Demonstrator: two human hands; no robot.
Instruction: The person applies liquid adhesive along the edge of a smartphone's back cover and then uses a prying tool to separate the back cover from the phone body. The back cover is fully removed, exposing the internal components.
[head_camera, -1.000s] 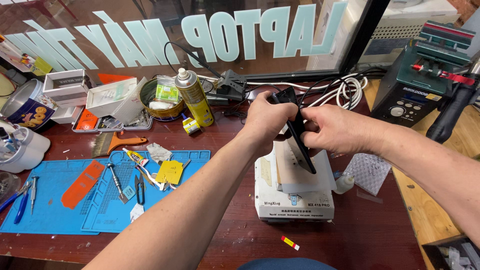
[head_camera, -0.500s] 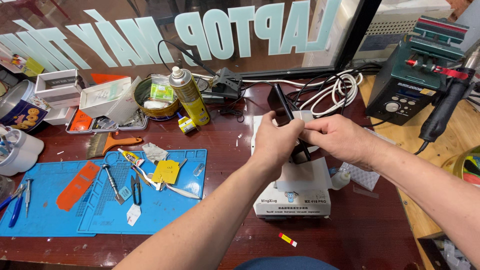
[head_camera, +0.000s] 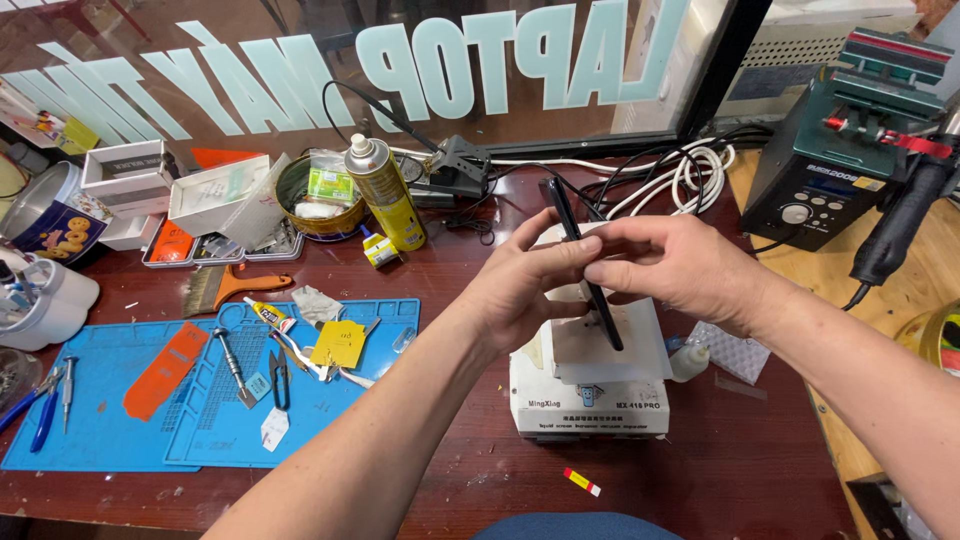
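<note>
Both hands meet at the centre of the frame, just above a white box-shaped machine (head_camera: 590, 385) on the dark red-brown workbench (head_camera: 760, 470). The left hand (head_camera: 520, 290) comes in from the lower left, and its fingers pinch the edge of a thin black phone (head_camera: 583, 262). The right hand (head_camera: 680, 268) comes in from the lower right, and its fingertips close on the same phone from the opposite side, so both hands grasp it and neither is nearer. The phone is seen edge-on; its long axis runs from upper left, above the fingers, to lower right, where its lower end is near the machine's pale top plate, though contact cannot be judged. Left of the hands lies a blue work mat (head_camera: 120, 420) with small tools. A yellow spray can (head_camera: 385, 195) stands in the upper middle, and a dark green bench station (head_camera: 850, 150) sits at upper right.
</note>
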